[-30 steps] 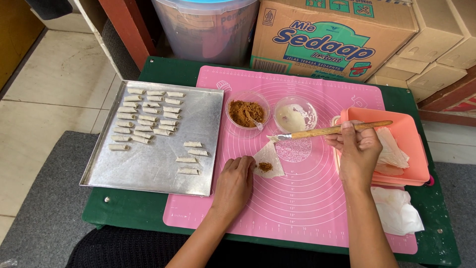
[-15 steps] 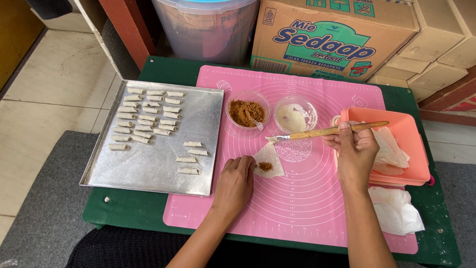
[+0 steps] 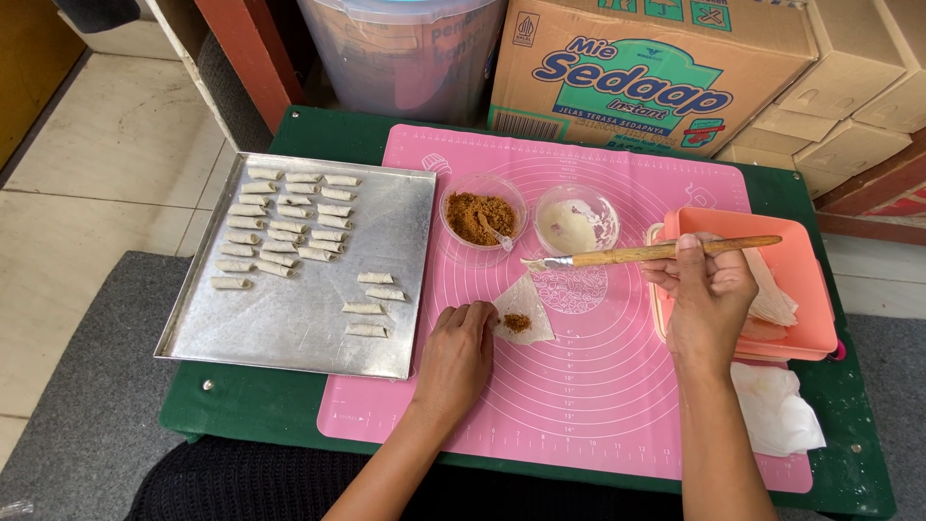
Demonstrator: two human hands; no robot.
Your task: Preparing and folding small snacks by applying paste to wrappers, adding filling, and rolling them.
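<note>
Left hand (image 3: 456, 357): palm down on the pink mat (image 3: 598, 405), fingertips pressing the near-left edge of the wrapper (image 3: 524, 314); not clenched, holding nothing.
Right hand (image 3: 707, 294): raised over the mat's right side, fingers pinched around a wooden brush (image 3: 648, 255), bristles pointing left above the wrapper.
Wrapper: flat at mat centre, brown filling (image 3: 517, 322) on it.
Metal tray (image 3: 386, 280): left of the mat, carrying small rolls (image 3: 280, 232).

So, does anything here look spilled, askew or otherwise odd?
Nothing stands out. The small pastry rolls lie in rows on the metal tray, brown filling sits on the wrapper under the left hand, and the right hand holds the wooden-handled brush.
</note>
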